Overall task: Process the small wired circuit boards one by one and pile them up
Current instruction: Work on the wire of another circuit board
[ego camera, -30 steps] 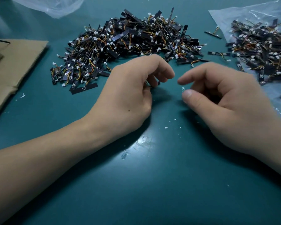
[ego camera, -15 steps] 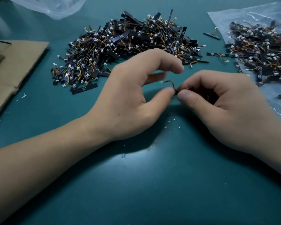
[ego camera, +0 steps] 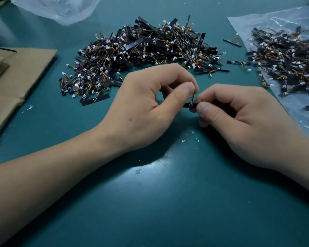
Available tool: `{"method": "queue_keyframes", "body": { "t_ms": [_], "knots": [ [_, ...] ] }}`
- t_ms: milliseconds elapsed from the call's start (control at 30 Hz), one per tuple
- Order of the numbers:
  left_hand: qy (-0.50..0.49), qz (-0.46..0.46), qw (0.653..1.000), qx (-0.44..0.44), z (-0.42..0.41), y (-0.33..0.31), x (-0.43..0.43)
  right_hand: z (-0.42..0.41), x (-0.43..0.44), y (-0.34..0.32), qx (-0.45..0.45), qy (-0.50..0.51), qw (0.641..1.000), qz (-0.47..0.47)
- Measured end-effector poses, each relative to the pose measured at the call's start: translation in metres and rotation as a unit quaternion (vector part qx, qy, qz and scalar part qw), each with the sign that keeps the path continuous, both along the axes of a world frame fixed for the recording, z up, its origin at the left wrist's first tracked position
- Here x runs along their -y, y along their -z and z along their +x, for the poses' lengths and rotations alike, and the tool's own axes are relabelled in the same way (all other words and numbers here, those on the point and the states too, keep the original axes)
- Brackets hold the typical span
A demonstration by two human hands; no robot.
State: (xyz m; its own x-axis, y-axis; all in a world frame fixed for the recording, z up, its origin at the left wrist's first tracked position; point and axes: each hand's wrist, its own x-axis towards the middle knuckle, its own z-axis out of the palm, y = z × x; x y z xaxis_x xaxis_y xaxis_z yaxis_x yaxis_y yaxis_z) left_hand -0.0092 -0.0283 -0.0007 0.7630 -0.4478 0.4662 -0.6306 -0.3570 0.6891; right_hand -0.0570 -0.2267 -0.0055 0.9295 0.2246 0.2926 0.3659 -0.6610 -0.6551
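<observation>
Black wired board [ego camera: 190, 105] in a pinch between left hand [ego camera: 150, 104] and right hand [ego camera: 239, 118].

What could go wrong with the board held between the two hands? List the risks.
1. The left hand pinches the wires while the right hand pinches the board; a hard pull might tear the wires off.
2. Stray boards lie between the middle pile and the pile on the plastic bag, so done and undone boards could get mixed.

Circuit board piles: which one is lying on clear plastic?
The right pile, on the plastic sheet; the middle pile lies straight on the green table.
</observation>
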Motion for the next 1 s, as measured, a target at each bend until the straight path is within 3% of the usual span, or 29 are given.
{"method": "queue_keyframes", "body": {
  "t_ms": [133, 267, 467, 1000],
  "knots": [
    [0.018, 0.030, 0.999, 0.012, -0.0031, 0.0021, 0.0009, -0.0008, 0.0008, 0.0001, 0.004, 0.011, 1.000, -0.010],
    [-0.016, 0.038, 0.999, -0.027, -0.0012, 0.0022, 0.0001, -0.0008, 0.0014, -0.0001, 0.021, 0.037, 0.998, 0.053],
    [-0.025, 0.025, 0.999, -0.012, -0.0005, 0.0002, 0.0004, 0.0003, 0.0008, -0.0008, 0.015, 0.056, 0.991, 0.122],
    [0.003, 0.024, 0.999, -0.028, 0.0020, 0.0009, -0.0007, 0.0036, 0.0029, 0.0028, -0.005, 0.035, 0.995, 0.090]
  ]
}}
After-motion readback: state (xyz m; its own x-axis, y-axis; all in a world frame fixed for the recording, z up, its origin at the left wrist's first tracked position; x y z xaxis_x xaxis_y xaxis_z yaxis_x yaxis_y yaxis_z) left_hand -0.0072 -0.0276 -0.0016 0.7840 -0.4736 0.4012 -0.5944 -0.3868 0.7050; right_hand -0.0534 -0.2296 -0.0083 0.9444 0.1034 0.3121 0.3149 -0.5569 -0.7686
